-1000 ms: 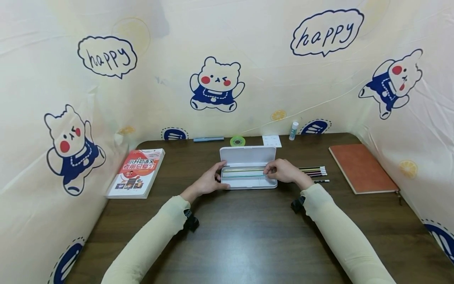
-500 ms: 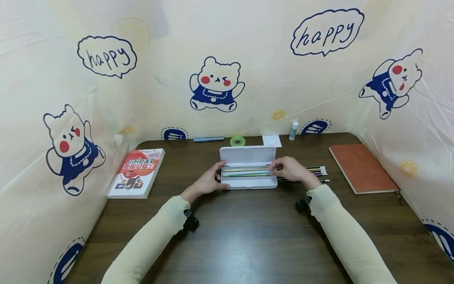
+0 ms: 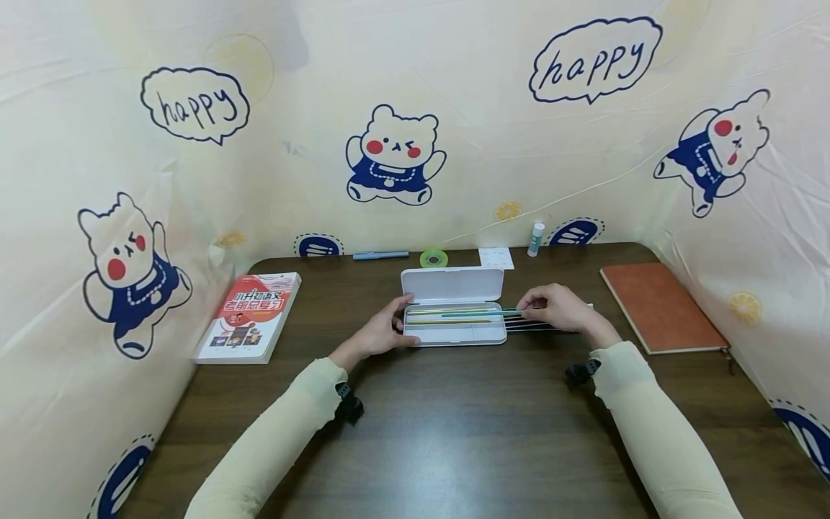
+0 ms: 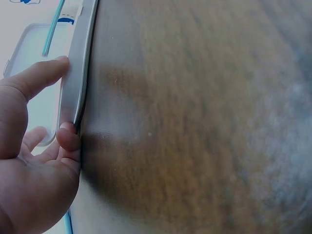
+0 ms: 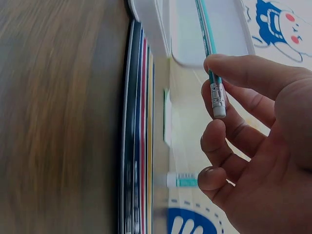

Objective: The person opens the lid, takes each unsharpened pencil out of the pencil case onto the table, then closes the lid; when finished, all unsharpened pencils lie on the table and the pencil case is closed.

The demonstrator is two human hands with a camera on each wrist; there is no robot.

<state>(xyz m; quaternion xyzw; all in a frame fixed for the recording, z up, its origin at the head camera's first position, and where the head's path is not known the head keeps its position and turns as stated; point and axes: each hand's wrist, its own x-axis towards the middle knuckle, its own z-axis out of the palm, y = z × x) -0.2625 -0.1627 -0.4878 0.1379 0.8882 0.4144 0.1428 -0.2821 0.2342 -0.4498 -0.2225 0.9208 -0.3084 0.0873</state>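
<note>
An open white pencil case (image 3: 447, 336) lies mid-table with its lid (image 3: 452, 285) raised at the back. My left hand (image 3: 376, 333) holds its left end; the left wrist view shows thumb and fingers spread along the case edge (image 4: 74, 92). Some pencils lie inside the case. In my right hand (image 3: 559, 306), thumb and finger pinch a teal pencil (image 5: 205, 29) near its white eraser. The pencil points left, above the case. Below my right hand, several pencils (image 5: 144, 122) lie side by side on the table, right of the case.
A book (image 3: 249, 317) lies at the left, a brown notebook (image 3: 663, 308) at the right. Along the back are a blue pen (image 3: 381, 255), green tape roll (image 3: 434, 258), white paper (image 3: 496, 258) and glue stick (image 3: 535, 239). A printed cloth surrounds the table.
My right hand has moved right and lifted the teal pencil out of the case, drawing it partly past the case's right end. My left hand has stayed in place.
</note>
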